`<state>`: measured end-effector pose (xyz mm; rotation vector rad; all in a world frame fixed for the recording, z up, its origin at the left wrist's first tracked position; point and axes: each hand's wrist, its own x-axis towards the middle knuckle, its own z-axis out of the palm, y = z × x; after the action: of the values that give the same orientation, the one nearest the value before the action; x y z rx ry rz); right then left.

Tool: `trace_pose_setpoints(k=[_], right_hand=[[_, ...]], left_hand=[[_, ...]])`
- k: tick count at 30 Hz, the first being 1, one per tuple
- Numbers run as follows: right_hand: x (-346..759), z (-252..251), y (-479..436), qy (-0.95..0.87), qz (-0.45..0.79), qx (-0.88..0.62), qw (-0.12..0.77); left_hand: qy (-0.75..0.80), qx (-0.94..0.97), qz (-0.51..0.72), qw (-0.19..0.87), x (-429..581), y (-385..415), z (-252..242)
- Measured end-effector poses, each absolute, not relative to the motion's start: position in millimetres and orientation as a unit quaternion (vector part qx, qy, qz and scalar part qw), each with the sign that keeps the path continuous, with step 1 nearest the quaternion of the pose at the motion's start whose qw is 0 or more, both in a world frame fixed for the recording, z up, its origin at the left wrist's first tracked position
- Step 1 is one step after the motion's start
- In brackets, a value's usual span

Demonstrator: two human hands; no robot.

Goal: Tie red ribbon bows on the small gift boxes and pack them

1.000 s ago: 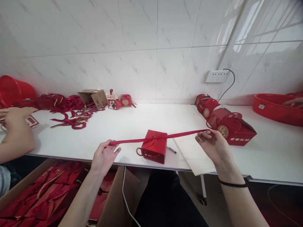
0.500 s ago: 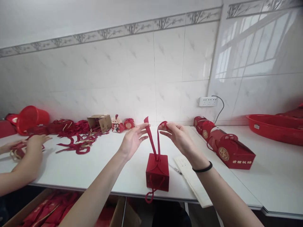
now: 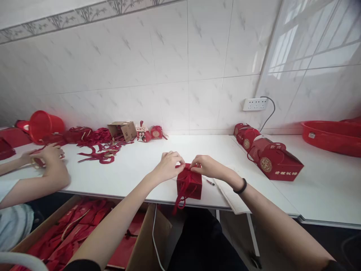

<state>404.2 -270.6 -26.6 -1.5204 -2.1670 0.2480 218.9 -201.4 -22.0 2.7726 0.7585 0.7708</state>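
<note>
A small red gift box (image 3: 196, 191) stands upright near the table's front edge, directly before me. Red ribbon (image 3: 184, 187) is at its top and hangs down over the front, past the lower edge. My left hand (image 3: 170, 166) is closed in a pinch on the ribbon at the top left of the box. From the other side, my right hand (image 3: 208, 166) pinches the ribbon, its fingertips close to the left ones. Fingers partly hide the ribbon where it meets the lid. A black band is round my right wrist.
A pen (image 3: 210, 182) and a paper pad (image 3: 235, 197) lie right of the box. Finished-looking red boxes (image 3: 279, 165) line the right, before a red basin (image 3: 329, 137). Loose ribbons (image 3: 100, 154) lie left. A co-worker's hands (image 3: 50, 154) hold something red. Below is a carton (image 3: 153, 229).
Both hands have come down from holding the ribbon ends up in the air to the top of the box. The ribbon now drapes over the front. My view has tilted downward.
</note>
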Motion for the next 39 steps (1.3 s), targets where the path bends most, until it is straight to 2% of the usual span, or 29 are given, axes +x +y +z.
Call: trace_pose_setpoints(k=[4,9,21,30,39], right_hand=[[393.4,-29.2,-267.9,-0.786,0.057,-0.585,0.194],[397.2,-37.5,-266.6,-0.782,0.072,-0.577,0.223],[403.2,-54.3,-268.3,-0.788,0.055,-0.509,0.342],[396.1,-49.4,-265.3,-0.814,-0.019,-0.514,0.269],[409.4,-47.3,-265.9,-0.799,0.112,-0.505,0.308]], left_hand=[[0.275,0.947,0.161,0.049,234.5,-209.0,-30.0],[0.288,0.948,0.127,0.039,238.6,-209.0,-34.3],[0.275,0.901,0.302,0.146,235.1,-214.0,-56.5],[0.303,0.891,0.319,0.109,234.1,-208.3,-61.2],[0.305,0.925,0.212,0.08,241.1,-216.6,-49.2]])
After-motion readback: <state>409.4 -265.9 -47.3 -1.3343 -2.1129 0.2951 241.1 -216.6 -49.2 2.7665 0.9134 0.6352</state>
